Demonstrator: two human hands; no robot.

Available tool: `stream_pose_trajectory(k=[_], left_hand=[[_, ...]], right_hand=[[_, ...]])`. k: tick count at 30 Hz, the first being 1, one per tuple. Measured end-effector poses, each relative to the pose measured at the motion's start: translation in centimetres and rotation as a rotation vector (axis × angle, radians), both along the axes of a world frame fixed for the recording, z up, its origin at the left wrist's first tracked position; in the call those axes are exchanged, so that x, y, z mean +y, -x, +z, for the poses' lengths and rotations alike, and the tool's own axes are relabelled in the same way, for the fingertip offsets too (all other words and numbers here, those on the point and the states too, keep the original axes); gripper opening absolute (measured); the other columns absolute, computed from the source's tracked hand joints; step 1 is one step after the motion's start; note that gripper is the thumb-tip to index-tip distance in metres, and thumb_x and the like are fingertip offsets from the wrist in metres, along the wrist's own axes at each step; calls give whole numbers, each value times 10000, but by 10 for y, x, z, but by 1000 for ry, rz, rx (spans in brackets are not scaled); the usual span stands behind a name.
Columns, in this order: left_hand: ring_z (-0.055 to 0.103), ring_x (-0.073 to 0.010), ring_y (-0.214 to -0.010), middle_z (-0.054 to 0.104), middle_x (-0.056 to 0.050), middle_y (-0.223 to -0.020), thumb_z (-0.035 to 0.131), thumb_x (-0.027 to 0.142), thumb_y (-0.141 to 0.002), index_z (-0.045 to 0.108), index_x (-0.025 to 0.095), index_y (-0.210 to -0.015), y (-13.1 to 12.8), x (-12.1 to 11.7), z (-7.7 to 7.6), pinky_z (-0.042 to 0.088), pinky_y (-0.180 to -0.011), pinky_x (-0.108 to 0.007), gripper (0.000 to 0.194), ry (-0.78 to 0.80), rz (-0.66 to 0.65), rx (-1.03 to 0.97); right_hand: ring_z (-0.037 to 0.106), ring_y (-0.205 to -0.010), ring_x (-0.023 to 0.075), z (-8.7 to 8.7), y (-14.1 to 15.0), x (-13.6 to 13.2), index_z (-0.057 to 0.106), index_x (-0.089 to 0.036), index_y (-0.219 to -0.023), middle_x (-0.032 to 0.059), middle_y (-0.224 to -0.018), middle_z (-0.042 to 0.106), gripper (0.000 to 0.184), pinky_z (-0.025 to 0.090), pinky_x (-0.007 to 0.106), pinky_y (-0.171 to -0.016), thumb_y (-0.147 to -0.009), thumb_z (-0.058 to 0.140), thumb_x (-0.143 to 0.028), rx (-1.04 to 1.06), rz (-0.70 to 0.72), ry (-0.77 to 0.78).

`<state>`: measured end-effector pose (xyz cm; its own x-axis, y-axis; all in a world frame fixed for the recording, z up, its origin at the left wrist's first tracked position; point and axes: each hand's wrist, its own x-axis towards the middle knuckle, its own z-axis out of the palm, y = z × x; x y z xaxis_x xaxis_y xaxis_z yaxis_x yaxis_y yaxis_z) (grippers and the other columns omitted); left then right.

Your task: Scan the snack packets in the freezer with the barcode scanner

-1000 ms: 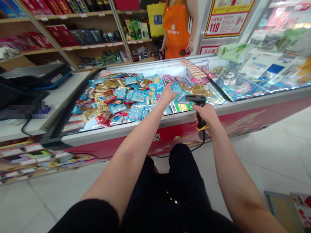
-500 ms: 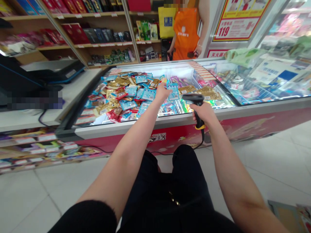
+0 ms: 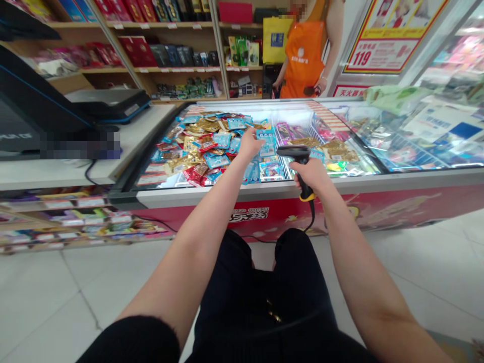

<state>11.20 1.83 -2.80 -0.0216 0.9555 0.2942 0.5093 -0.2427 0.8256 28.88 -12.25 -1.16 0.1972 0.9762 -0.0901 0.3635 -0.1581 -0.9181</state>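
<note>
My left hand (image 3: 250, 144) pinches a blue snack packet (image 3: 266, 141), keeping it above the glass top of a chest freezer, just right of a heap of packets. A black handheld barcode scanner (image 3: 293, 152) with a yellow base is wrapped in my right hand (image 3: 313, 173). The scanner's head points left, toward the blue packet, with a gap between them. Blue, gold and red snack packets (image 3: 215, 160) lie heaped on the left part of the freezer top.
The freezer (image 3: 196, 201) spans the front. On the left counter stand a dark screen (image 3: 34, 101) and a scale (image 3: 109, 103). A person in an orange apron (image 3: 304, 60) stands behind the freezer. The scanner's cable (image 3: 312, 217) hangs down its front. Shelves (image 3: 177, 69) line the back.
The view has turned left, so the freezer and shelves appear further right. Both hands, with the blue packet and the scanner, have moved left over the freezer.
</note>
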Motion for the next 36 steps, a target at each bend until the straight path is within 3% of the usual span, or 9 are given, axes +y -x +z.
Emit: stream_pose_trajectory(k=[17,22,30,36], left_hand=[[672,-202,-897,714,-45,-956,586,138,-715,611,173,-1082,19,-10,2,525,-868,-340,370,30,-17,-9],[670,-222,-922,708,-50,-944,599,143,-697,606,168,-1137,28,-11,5,516,-909,-367,440,4,43,43],[629,-253,-1082,681,-84,-1105,598,148,-709,525,166,-1307,83,8,27,454,-1030,-410,602,-54,180,65],[462,-329,-1313,556,-136,-1359,610,219,-753,513,188,-1355,124,0,39,331,-1138,-492,611,-53,419,233]], right_hand=[[536,-368,148,11,25,-6,536,-185,-609,31,-489,568,191,465,254,-348,-766,628,-243,-24,49,16],[541,-368,147,8,28,-2,546,-186,-663,15,-494,574,150,453,242,-340,-750,650,-250,-8,40,-4],[548,-356,156,2,37,11,550,-178,-673,13,-472,571,169,457,244,-344,-756,652,-286,-1,47,-31],[536,-355,140,1,49,17,560,-177,-725,-6,-467,564,138,450,226,-351,-768,658,-264,31,41,-30]])
